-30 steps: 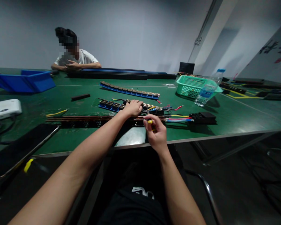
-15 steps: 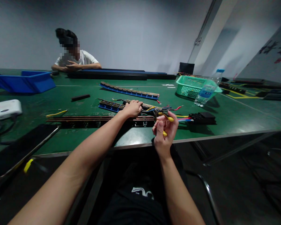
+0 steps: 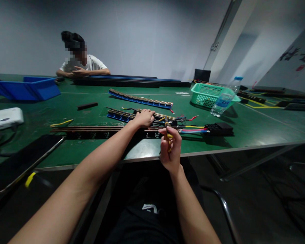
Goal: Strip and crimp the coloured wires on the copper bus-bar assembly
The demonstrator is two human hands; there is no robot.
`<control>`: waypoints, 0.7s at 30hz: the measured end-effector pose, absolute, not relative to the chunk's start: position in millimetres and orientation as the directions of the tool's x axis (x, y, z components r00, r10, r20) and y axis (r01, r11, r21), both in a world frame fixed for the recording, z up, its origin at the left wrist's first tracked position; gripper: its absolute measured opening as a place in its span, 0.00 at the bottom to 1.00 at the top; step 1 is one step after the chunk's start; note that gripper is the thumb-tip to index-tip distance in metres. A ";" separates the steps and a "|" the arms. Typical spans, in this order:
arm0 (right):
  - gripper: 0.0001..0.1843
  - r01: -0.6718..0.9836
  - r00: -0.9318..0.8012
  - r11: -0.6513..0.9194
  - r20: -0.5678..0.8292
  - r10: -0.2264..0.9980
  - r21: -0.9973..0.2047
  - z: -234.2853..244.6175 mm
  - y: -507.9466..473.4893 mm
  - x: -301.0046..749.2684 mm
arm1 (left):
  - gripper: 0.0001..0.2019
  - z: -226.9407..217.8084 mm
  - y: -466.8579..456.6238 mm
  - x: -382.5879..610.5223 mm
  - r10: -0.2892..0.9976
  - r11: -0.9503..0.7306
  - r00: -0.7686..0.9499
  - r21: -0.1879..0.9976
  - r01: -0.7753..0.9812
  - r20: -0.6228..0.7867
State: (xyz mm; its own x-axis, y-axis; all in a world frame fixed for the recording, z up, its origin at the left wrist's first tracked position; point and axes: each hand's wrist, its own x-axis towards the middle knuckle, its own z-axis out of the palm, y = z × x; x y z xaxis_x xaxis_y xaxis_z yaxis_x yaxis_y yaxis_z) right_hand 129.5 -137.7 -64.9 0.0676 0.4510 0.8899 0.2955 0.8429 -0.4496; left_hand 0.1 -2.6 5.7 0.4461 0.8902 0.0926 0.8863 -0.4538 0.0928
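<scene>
My right hand (image 3: 171,149) is closed round yellow-handled pliers (image 3: 167,126), their dark jaws pointing up and away from me. Just beyond the jaws lie loose wires with terminal ends, one of them a red wire (image 3: 194,118). My left hand (image 3: 144,118) lies over a blue-and-black strip with brass-coloured bars (image 3: 119,114), its fingers curled down onto it; the underside of the grip is hidden. Nearer me runs a long black rail with copper bars (image 3: 96,130). Coloured leads (image 3: 193,130) join its right end to a black connector block (image 3: 220,128).
Behind sits another blue strip (image 3: 142,99). A green basket (image 3: 203,95) and water bottle (image 3: 222,101) stand at right, a blue bin (image 3: 27,89) and white box (image 3: 6,118) at left. A person (image 3: 83,66) leans on the table's far side near long dark rails (image 3: 132,81).
My right hand has shifted left and turned, bringing the pliers from a slanted pose, handles spread, to a more upright one with the handles closer together. My left hand stays put.
</scene>
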 end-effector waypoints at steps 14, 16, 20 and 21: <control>0.22 -0.081 0.299 0.663 0.617 0.728 -0.744 -45.2 -122.4 129.8 | 0.23 4.6 -5.3 -0.2 0.889 -0.454 0.444 0.097 0.886 0.115; 0.24 -0.091 0.271 0.639 0.598 0.754 -0.764 -44.6 -118.8 131.3 | 0.23 4.3 -5.2 -0.6 0.886 -0.459 0.448 0.092 0.884 0.116; 0.22 -0.029 0.218 0.603 0.584 0.782 -0.797 -45.4 -118.6 132.8 | 0.23 4.5 -5.0 -0.9 0.887 -0.458 0.448 0.092 0.884 0.114; 0.21 0.004 0.201 0.599 0.587 0.784 -0.801 -45.4 -120.2 132.5 | 0.23 4.6 -4.8 -0.9 0.888 -0.456 0.446 0.094 0.885 0.112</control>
